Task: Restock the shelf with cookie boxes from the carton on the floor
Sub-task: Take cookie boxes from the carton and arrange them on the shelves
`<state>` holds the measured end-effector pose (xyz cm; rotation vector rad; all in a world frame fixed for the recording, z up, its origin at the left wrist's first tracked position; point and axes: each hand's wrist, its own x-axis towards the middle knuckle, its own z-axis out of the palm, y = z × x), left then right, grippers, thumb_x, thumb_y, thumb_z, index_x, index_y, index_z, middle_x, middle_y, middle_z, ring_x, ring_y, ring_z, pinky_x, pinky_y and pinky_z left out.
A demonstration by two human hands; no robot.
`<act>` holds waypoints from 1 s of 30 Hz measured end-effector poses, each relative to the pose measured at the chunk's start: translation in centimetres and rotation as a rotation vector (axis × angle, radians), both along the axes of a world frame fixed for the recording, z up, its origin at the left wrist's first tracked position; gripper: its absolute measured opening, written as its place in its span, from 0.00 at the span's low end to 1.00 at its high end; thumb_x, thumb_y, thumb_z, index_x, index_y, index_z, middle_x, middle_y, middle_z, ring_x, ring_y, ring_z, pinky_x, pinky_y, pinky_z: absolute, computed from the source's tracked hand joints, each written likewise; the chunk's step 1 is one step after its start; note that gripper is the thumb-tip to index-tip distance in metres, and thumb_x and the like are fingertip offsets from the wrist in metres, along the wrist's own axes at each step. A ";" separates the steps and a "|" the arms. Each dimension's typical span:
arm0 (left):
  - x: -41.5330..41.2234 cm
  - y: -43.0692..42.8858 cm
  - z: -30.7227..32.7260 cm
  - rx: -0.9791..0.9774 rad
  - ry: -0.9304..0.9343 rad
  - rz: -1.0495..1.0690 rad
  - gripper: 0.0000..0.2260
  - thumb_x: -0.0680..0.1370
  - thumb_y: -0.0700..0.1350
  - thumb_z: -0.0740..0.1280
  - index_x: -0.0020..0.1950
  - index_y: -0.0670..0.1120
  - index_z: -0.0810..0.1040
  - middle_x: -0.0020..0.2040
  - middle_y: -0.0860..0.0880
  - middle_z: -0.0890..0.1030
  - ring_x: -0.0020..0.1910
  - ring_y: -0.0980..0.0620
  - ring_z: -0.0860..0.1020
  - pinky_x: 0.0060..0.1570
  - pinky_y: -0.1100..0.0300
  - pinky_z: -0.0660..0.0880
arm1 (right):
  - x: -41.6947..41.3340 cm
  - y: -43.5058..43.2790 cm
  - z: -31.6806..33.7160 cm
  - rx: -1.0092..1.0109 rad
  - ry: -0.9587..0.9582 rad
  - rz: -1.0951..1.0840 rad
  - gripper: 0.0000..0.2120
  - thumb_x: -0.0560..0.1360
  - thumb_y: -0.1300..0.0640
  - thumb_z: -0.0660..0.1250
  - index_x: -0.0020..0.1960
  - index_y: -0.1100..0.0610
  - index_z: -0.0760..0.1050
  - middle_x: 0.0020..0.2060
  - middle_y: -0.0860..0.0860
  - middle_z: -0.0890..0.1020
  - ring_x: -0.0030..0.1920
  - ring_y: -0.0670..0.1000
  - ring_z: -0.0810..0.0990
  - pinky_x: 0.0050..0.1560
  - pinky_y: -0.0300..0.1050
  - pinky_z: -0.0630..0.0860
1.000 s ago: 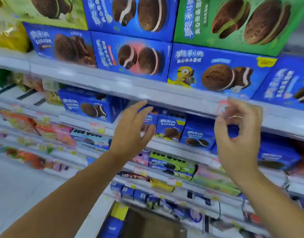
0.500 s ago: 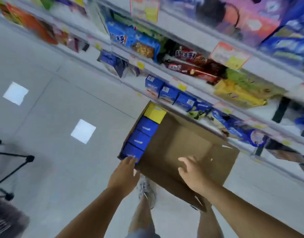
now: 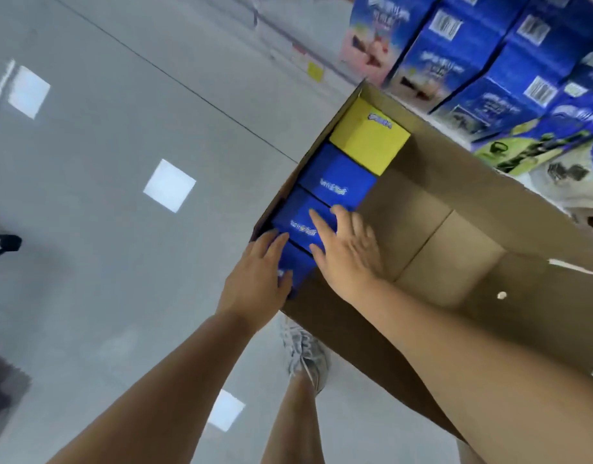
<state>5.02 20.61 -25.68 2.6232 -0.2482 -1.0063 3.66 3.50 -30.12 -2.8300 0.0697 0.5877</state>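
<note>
An open brown carton (image 3: 439, 249) sits on the floor below the shelf. Along its left wall runs a row of cookie boxes: a yellow box (image 3: 368, 139) at the far end, then a blue box (image 3: 337, 180), a second blue box (image 3: 297, 217) and a nearest blue box (image 3: 300, 267). My left hand (image 3: 256, 283) grips the nearest blue box, thumb on its near face and fingers over its top by the carton wall. My right hand (image 3: 347, 252) lies with straight fingers on the second blue box. The other side of the carton holds nothing.
Blue cookie boxes (image 3: 456, 61) and green packs (image 3: 529, 149) fill the bottom shelf at upper right, just behind the carton. Grey tiled floor (image 3: 121, 229) spreads to the left, with a black tripod foot (image 3: 5, 244) at its edge. My shoe (image 3: 305, 353) stands beside the carton's near wall.
My view swung from the upper shelves down to the carton on the floor. Both hands dropped from shelf height into the carton and now rest on the blue boxes.
</note>
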 end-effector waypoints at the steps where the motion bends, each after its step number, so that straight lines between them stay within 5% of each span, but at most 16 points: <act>1: -0.2 0.2 -0.1 -0.016 -0.010 -0.003 0.27 0.79 0.48 0.65 0.78 0.50 0.62 0.77 0.54 0.62 0.74 0.53 0.63 0.66 0.56 0.71 | -0.3 0.0 -0.3 -0.031 -0.009 -0.016 0.29 0.73 0.44 0.69 0.71 0.49 0.69 0.64 0.56 0.72 0.58 0.58 0.72 0.53 0.54 0.73; 7: -0.1 0.1 -0.1 -0.090 0.001 0.094 0.28 0.79 0.47 0.66 0.78 0.49 0.62 0.77 0.53 0.62 0.74 0.52 0.64 0.67 0.56 0.69 | -4.2 -1.8 -1.0 0.022 0.056 -0.085 0.36 0.65 0.47 0.77 0.66 0.59 0.68 0.70 0.62 0.66 0.70 0.63 0.67 0.66 0.61 0.69; 12: 0.3 -0.6 0.5 -0.108 0.077 0.150 0.31 0.78 0.49 0.68 0.79 0.50 0.59 0.77 0.53 0.62 0.72 0.50 0.66 0.65 0.49 0.73 | -3.8 -2.6 -0.3 0.218 0.035 -0.247 0.39 0.61 0.54 0.80 0.63 0.55 0.61 0.65 0.59 0.71 0.61 0.60 0.74 0.56 0.55 0.77; 18: 1.5 -2.1 4.7 -0.204 0.259 0.230 0.45 0.72 0.52 0.76 0.80 0.52 0.53 0.78 0.55 0.58 0.74 0.53 0.63 0.68 0.54 0.70 | -3.7 -7.8 9.3 0.334 -0.008 -0.303 0.38 0.64 0.53 0.75 0.71 0.49 0.65 0.65 0.46 0.68 0.61 0.45 0.69 0.49 0.37 0.69; 23: 3.2 -3.9 8.4 -0.306 0.328 0.193 0.52 0.66 0.52 0.81 0.80 0.53 0.52 0.77 0.56 0.57 0.74 0.58 0.61 0.69 0.60 0.64 | -2.1 -14.1 18.0 0.668 0.130 -0.463 0.37 0.62 0.55 0.75 0.69 0.44 0.69 0.65 0.38 0.71 0.65 0.41 0.72 0.60 0.47 0.76; 27: 4.6 -5.9 11.3 -0.436 0.532 0.150 0.50 0.62 0.52 0.83 0.78 0.58 0.59 0.72 0.59 0.67 0.69 0.59 0.69 0.67 0.57 0.71 | 0.8 -16.5 22.5 0.893 0.269 -0.523 0.35 0.65 0.64 0.75 0.67 0.41 0.72 0.61 0.37 0.77 0.61 0.39 0.76 0.60 0.45 0.78; 30: 5.2 -6.8 13.3 -0.582 0.635 0.215 0.37 0.63 0.38 0.83 0.63 0.60 0.70 0.55 0.60 0.82 0.51 0.63 0.82 0.47 0.65 0.79 | 2.4 -16.9 24.0 1.005 0.288 -0.516 0.32 0.64 0.59 0.73 0.64 0.39 0.73 0.61 0.39 0.78 0.63 0.40 0.75 0.62 0.41 0.74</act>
